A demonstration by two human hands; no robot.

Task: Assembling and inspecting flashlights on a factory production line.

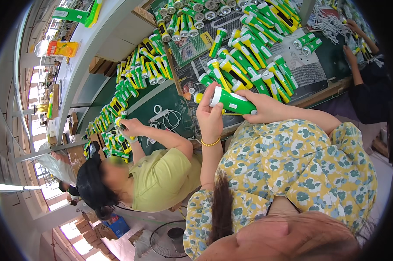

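A green flashlight (237, 104) with a white head lies sideways between my two hands, close in front of my body. My left hand (210, 114), with a yellow bead bracelet at the wrist, is closed around its white head end. At the tail end, my right hand (265, 107) grips the green body. Just beyond them, many green, white and yellow flashlights (244, 45) lie in rows and heaps on the newspaper-covered bench (307, 71). A yellow round end (198, 97) shows beside my left hand; what it belongs to is partly hidden.
On my left, a co-worker in a lime-green shirt (163, 180) handles a flashlight. More flashlights (148, 65) fill the green table there, near a white cable (172, 119). At right, another person's hands (353, 54) reach toward white cords (329, 26). A fan (174, 235) stands behind.
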